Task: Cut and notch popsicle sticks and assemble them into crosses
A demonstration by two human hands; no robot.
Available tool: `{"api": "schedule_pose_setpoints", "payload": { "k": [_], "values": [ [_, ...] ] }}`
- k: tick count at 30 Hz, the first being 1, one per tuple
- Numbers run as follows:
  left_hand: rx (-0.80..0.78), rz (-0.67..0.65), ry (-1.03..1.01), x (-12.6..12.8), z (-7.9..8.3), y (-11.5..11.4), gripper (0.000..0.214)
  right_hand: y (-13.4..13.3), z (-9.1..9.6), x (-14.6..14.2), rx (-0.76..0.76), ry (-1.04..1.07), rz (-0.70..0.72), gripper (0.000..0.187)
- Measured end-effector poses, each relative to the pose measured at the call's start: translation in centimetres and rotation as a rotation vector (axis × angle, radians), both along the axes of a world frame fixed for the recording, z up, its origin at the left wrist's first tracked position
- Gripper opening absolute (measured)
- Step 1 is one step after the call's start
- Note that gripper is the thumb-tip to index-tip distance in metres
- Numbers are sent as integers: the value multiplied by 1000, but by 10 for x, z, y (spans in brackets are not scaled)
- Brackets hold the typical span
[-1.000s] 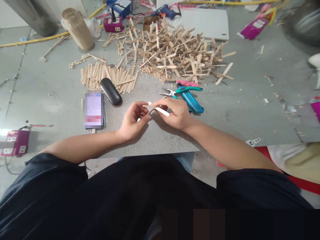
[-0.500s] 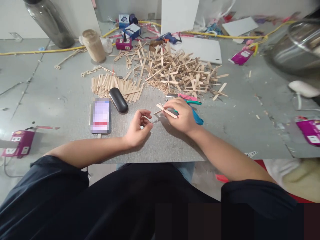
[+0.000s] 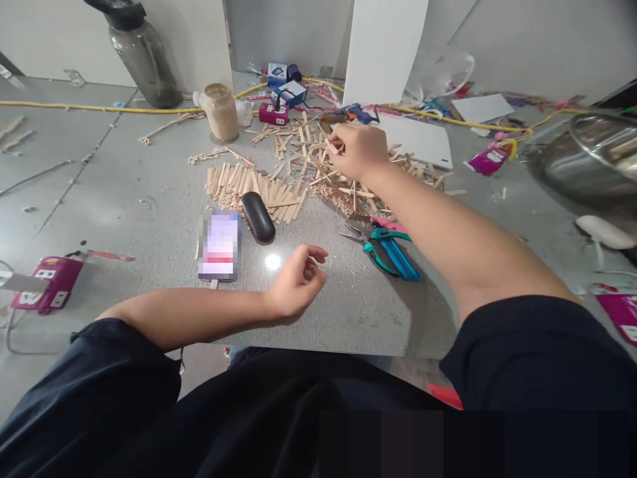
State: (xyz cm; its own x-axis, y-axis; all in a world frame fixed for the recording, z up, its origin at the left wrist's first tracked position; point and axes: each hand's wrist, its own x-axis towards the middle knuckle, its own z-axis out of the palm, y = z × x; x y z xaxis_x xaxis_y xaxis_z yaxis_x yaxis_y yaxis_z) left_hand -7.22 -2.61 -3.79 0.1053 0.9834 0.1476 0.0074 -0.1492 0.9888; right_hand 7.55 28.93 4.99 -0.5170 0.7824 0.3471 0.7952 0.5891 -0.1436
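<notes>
My right hand (image 3: 359, 149) reaches over the heaped craft sticks (image 3: 318, 139), its fingers pinched on a wooden craft stick (image 3: 332, 145) of which a short part shows. Near the table's front edge rests my left hand (image 3: 301, 282), fingers loosely curled and thumb apart, with nothing visible in it. Pliers (image 3: 388, 255) with teal and blue handles lie between the left hand and the right forearm. Behind them is a pink-handled tool (image 3: 383, 224), partly hidden by the forearm. A layer of loose craft sticks (image 3: 226, 182) is spread left of the heap.
Left of my hand are a phone (image 3: 221, 245) and a black case (image 3: 257, 218). A jar (image 3: 221, 113), a dark bottle (image 3: 146, 63), a blue glue gun (image 3: 361, 114) and a yellow cable (image 3: 74, 105) stand or lie farther back. A metal pot (image 3: 592, 162) is at right.
My right hand has moved forward from beside the left hand to above the heap, uncovering the pliers. The crossed sticks it held are no longer clearly visible. The whole view has shifted.
</notes>
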Motion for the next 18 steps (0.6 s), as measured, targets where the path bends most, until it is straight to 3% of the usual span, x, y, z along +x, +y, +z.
{"api": "schedule_pose_setpoints", "payload": {
  "k": [4,8,14,18],
  "values": [
    [43,-27,61,-3,0,0,25,55,-2,-39,-47,-91,-87,28],
    [141,-63,115,-6,-1,-1,26,79,-12,-57,-89,-152,-96,37],
    [360,-136,182,-10,-1,-3,22,79,3,-35,-72,-153,-19,35],
    [536,-187,214,-11,0,-2,20,50,14,-1,-27,-89,-2,33]
  ]
}}
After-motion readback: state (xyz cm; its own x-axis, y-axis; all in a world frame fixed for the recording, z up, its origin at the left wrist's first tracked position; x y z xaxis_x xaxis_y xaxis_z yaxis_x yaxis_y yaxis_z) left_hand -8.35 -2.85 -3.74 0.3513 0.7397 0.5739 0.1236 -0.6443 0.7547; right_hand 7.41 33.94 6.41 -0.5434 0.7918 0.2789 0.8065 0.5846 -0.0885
